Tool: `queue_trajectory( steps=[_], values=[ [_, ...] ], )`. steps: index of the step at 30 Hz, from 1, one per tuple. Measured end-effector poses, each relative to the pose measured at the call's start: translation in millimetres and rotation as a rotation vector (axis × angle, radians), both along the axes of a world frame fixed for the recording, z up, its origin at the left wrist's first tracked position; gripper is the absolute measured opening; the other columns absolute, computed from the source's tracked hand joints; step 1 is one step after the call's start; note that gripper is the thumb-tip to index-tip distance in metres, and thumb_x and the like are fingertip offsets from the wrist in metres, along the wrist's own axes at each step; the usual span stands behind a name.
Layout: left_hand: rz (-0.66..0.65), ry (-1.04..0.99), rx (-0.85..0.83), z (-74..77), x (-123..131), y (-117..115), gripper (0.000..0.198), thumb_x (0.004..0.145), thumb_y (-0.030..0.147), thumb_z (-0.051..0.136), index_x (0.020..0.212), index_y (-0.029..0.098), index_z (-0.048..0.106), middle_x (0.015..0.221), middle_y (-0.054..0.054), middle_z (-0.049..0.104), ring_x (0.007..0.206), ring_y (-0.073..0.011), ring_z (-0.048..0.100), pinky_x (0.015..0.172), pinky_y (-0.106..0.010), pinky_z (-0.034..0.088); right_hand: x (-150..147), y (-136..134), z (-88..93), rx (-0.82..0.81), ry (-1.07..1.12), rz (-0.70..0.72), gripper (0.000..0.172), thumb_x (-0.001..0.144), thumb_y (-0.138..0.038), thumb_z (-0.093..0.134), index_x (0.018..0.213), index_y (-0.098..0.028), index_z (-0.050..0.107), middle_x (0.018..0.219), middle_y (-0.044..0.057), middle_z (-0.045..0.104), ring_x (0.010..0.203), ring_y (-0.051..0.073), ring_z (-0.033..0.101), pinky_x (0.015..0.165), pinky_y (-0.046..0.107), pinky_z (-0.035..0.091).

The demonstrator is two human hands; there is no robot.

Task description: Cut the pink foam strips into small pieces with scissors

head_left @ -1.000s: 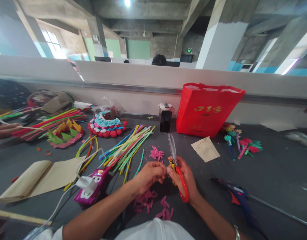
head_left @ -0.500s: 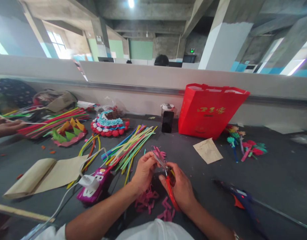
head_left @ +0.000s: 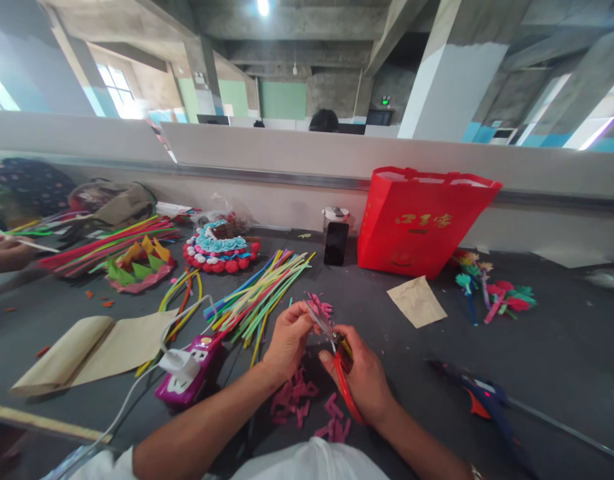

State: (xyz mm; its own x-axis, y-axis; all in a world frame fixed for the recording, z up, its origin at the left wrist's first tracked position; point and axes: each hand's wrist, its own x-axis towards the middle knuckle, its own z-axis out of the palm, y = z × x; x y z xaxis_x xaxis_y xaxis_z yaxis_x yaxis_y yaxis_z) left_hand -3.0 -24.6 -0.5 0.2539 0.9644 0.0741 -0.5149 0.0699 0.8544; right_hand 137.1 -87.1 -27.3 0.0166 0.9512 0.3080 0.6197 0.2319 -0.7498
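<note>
Right hand [head_left: 363,375] gripping red-handled scissors [head_left: 345,390], blades angling up to the left hand [head_left: 288,342], its fingertips pinched together, anything between them too small to tell, pink scraps [head_left: 289,398] just below those fingers, colourful stems [head_left: 267,293] beyond them, leftward

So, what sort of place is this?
Likely a craft workroom, judging by the glue gun, the pile of colored craft stems and the red-handled scissors in the right hand.
</note>
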Motion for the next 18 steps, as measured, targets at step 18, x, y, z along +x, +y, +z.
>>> queue_trajectory(
  steps=[18],
  values=[
    [-0.001,0.019,0.009,-1.8,0.3,-2.2,0.013,0.072,0.024,0.068,0.067,0.016,0.058,0.06,0.003,0.057,0.057,-0.0091,0.049,0.061,-0.021,0.04,0.5,-2.5,-1.3,0.05,-0.029,0.02,0.034,0.086,-0.039,0.055,0.115,-0.022,0.05,0.097,0.004,0.067,0.082,0.019,0.065,0.072,0.027,0.05]
  ],
)
